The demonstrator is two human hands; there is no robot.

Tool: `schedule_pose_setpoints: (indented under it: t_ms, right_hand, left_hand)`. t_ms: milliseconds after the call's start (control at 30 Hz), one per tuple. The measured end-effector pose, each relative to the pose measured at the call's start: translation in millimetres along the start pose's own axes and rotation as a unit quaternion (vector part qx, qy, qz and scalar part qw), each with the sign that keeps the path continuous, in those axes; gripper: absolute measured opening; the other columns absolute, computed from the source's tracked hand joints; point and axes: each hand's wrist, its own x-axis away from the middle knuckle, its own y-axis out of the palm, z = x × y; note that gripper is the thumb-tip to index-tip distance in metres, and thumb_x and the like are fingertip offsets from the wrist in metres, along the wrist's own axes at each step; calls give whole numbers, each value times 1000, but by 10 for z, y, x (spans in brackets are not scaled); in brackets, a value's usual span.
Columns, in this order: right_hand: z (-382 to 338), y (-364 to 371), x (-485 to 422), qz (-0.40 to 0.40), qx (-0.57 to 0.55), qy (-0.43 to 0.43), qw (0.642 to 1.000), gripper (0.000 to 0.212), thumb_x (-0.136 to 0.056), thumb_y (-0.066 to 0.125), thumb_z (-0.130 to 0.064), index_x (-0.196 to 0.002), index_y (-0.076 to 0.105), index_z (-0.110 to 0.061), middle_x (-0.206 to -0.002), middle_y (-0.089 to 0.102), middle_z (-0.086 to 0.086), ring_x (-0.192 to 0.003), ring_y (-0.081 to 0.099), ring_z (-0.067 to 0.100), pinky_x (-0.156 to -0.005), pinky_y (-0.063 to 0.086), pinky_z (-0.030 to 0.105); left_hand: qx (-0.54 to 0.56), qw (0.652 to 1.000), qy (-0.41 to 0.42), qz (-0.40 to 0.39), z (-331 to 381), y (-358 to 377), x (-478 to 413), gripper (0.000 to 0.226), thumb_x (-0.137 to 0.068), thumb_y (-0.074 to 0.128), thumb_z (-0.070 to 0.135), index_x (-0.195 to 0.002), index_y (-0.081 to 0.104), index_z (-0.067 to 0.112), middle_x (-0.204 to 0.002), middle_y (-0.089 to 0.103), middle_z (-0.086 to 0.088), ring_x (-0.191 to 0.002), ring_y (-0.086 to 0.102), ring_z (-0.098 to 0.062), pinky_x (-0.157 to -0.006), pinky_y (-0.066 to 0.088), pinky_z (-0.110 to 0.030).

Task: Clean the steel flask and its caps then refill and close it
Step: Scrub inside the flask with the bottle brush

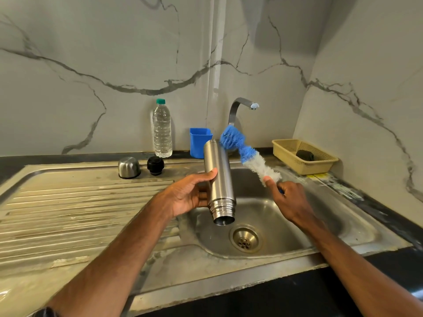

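Note:
My left hand (pixel 191 194) grips the steel flask (pixel 219 179) around its middle over the sink basin (pixel 309 227). The flask is tilted with its open threaded mouth pointing down toward me and its base up. My right hand (pixel 289 197) holds the handle of a blue and white bottle brush (pixel 246 154); the blue bristle tip touches the flask's upper end. The steel outer cap (pixel 128 167) and the black inner cap (pixel 155 165) stand side by side on the drainboard behind the flask.
A clear water bottle (pixel 162 129) with a green lid and a blue plastic cup (pixel 199 142) stand at the back wall. The tap (pixel 242 108) arches above the basin, dry. A beige basket (pixel 304 156) with a dark scrubber sits at the right. The drain (pixel 245 239) lies below the flask.

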Motion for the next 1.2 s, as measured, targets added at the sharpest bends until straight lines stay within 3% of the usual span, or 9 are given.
schedule_pose_setpoints:
  t_ms: [100,233,367,500,600,700,833,1000,1200]
  right_hand:
    - [4,1,35,-17,-5,-24,1000,57,-100,52,-46,-51,50,-19,-43,42,-8,-37,42,5,-42,32,16]
    - [17,-2,19,-12,7,-29,999,60,-100,50,-50,-50,49,-16,-43,40,-7,-39,42,5,-46,36,16]
    - [71,49,31,-40,-10,-69,997,65,-96,47,-58,-50,53,-12,-42,42,-5,-36,36,8,-43,32,22]
    - [64,43,24,-19,-10,-67,998,65,-97,47,-56,-48,48,-14,-42,37,-7,-37,34,9,-43,27,21]
    - [50,60,51,-56,-19,-92,994,64,-97,48,-56,-49,52,-14,-42,41,-6,-36,34,8,-43,30,23]
    - [46,51,27,-34,-32,-59,997,67,-96,46,-57,-51,53,-9,-43,41,-5,-37,34,8,-43,31,21]
    - [72,44,58,-49,-25,-93,994,65,-95,46,-59,-49,52,-14,-42,41,-4,-37,35,9,-44,30,26]
    - [93,65,49,-44,-26,-85,995,71,-95,42,-67,-51,54,-12,-42,43,-3,-37,37,8,-43,32,26]
    - [90,52,54,-44,-24,-88,995,69,-96,42,-65,-47,49,-17,-40,38,-7,-36,34,9,-43,32,29]
  left_hand:
    - [-15,1000,6,6,-1,0,-8,68,-79,80,29,-135,57,-2,-108,70,-14,-101,67,-30,-87,58,-42]
    - [9,1000,9,11,14,-11,9,62,-82,79,28,-133,57,0,-111,73,-17,-99,72,-30,-78,62,-38]
    - [36,999,15,15,40,-56,5,64,-81,79,27,-134,56,-1,-110,71,-16,-99,71,-30,-78,62,-39]
    - [46,998,26,20,60,-51,25,63,-80,79,27,-133,56,1,-107,71,-15,-97,72,-30,-76,63,-38]
    - [44,998,38,30,86,-62,22,66,-78,79,28,-134,56,2,-104,72,-12,-94,71,-27,-72,62,-35]
    - [41,998,41,35,99,-69,22,69,-76,80,29,-134,55,1,-100,72,-11,-89,71,-26,-70,62,-34]
    - [63,995,55,48,104,-101,12,65,-79,78,28,-134,56,1,-101,71,-12,-83,73,-25,-64,61,-33]
    - [83,993,63,55,123,-116,6,61,-84,75,29,-134,55,0,-90,74,-10,-78,73,-23,-61,61,-33]
    - [95,991,59,69,123,-115,-6,61,-86,75,27,-136,52,0,-94,74,-13,-79,75,-26,-59,60,-33]
